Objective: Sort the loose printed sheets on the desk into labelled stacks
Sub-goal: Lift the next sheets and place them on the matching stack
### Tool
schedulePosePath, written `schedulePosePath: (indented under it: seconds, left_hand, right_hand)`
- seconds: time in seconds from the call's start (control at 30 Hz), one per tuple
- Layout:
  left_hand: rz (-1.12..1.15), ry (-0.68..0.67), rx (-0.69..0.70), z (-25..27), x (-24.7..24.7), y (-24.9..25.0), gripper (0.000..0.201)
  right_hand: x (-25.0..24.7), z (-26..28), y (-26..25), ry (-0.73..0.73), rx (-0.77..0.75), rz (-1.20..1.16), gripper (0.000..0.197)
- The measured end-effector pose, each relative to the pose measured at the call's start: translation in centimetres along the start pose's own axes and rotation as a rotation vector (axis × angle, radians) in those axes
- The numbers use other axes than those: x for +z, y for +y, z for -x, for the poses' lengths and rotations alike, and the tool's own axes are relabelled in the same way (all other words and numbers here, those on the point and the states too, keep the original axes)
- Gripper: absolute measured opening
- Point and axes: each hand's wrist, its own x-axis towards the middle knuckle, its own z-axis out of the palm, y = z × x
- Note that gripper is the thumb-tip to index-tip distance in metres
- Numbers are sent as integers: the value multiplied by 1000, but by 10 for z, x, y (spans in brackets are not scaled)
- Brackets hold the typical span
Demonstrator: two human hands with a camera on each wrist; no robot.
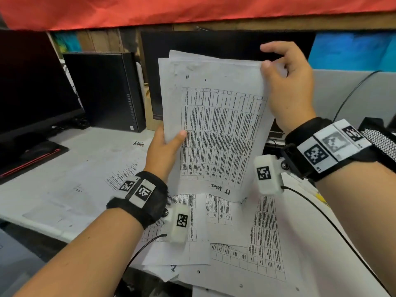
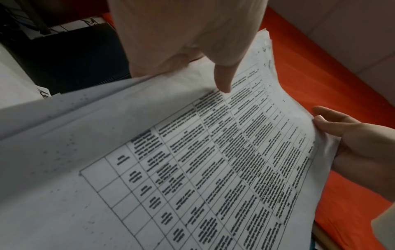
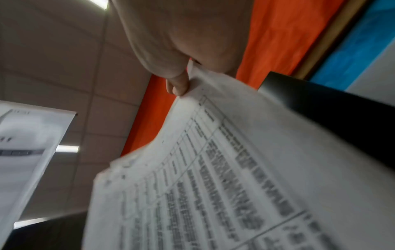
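Closest to the lens, the two forearms come up from the bottom corners, each strapped with a black wrist band [image 1: 139, 196] carrying square coded tags and a small white camera block. Beneath them, loose printed sheets [image 1: 252, 239] sprawl over the near edge of the desk [image 1: 42, 189], overlapping at odd angles, tables of dense text facing up. One further sheet lies flat to the left, and just past it a handwritten label reading "Admin" [image 1: 138, 143] sits on the desk surface.

Up off the desk now: a held bundle of sheets [image 1: 216, 129] stands nearly upright between both hands, its bottom edge bearing a handwritten note that looks like "IT", upside down from this side. The left hand [image 1: 162, 151] grips the bundle's left edge low down, thumb pressed across the front, fingers behind. The right hand [image 1: 287, 82] pinches the top right corner, thumb on the front face; the right wrist view shows that thumb [image 3: 178, 86] clamped against the paper's edge. From the left wrist view the top sheet bows away from the ones behind it.

Further back, a dark monitor [image 1: 32, 86] stands at left, a black computer tower [image 1: 107, 91] beside it, another dark screen directly behind the bundle. Above it all runs a red cloth [image 1: 192, 9].
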Motion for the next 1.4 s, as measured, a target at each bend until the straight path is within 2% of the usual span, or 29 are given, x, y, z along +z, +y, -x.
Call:
schedulePosePath:
  seconds: [0.1, 0.17, 0.27, 0.33, 0.4, 0.47, 0.53, 0.6, 0.7, 0.77, 0.83, 0.93, 1.07, 1.23, 1.33, 1.4]
  left_hand:
    - [15, 2, -9, 2, 2, 2, 31]
    - [21, -1, -27, 2, 4, 2, 25]
    - [41, 30, -49, 0, 6, 1, 24]
    - [100, 50, -70, -2, 6, 2, 27]
    - [125, 47, -71, -2, 5, 3, 29]
    - [118, 53, -60, -2, 6, 5, 28]
    - [119, 69, -54, -1, 8, 7, 25]
    - [103, 68, -37, 2, 14, 10, 31]
    - [22, 80, 35, 10, 25, 16, 37]
    - [-51, 134, 111, 16, 31, 19, 31]
    - [-84, 182, 120, 20, 33, 14, 27]
    - [-43, 184, 26, 27, 35, -1, 26]
    - [-63, 167, -73, 30, 38, -12, 37]
    - [-109, 158, -133, 24, 32, -18, 25]
    - [-127, 150, -110, 24, 29, -14, 25]
    - [-115, 149, -88, 23, 28, -9, 23]
  right_hand:
    - [0, 3, 2, -121, -7, 192, 25]
    - [-1, 4, 4, -148, 28, 286, 31]
    - [-5, 7, 5, -105, 49, 201, 49]
    - [-7, 13, 13, -39, 157, 45, 60]
    - [-7, 27, 29, -42, 343, -99, 53]
    - [-4, 49, 42, -182, 517, -158, 31]
    - [0, 72, 48, -293, 630, -124, 25]
    - [5, 86, 53, -257, 625, -90, 22]
    - [8, 91, 45, -117, 537, -102, 18]
    - [10, 93, 38, -56, 500, -145, 16]
    - [11, 100, 33, -75, 517, -187, 17]
    - [13, 119, 38, -181, 634, -208, 27]
    - [16, 129, 47, -218, 682, -139, 40]
    - [11, 120, 50, -219, 681, -108, 38]
    - [1, 114, 53, -178, 674, -101, 29]
    - [-10, 111, 54, -203, 695, -79, 25]
